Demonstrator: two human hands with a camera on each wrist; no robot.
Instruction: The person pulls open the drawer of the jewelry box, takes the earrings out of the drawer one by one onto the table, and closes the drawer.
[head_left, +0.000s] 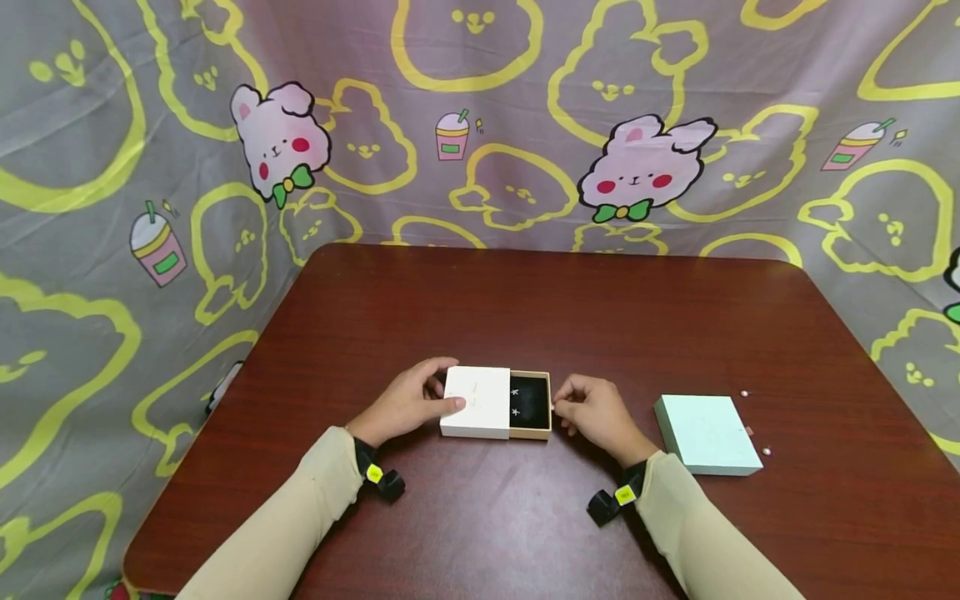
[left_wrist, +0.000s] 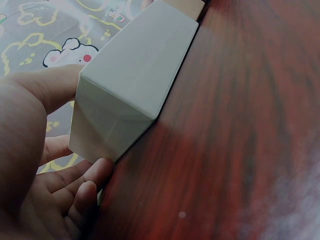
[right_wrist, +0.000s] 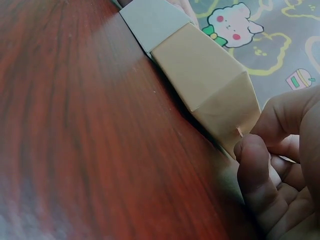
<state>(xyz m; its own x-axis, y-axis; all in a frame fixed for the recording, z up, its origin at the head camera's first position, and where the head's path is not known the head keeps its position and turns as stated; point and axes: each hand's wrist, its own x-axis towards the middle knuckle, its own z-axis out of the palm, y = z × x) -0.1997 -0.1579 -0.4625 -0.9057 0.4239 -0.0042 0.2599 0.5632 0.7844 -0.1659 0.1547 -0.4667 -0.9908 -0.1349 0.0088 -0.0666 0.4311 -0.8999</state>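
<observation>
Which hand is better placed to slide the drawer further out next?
Probably the right hand: it pinches the ribbon on the end of the drawer, while the left hand grips the white cover.

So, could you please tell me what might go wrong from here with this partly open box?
The right grip pinches only a small tab, so it might slip. A sudden jerk could dislodge the star-shaped pieces on the black insert. Two small white beads rest beside the mint box; a nudge might roll them away.
</observation>
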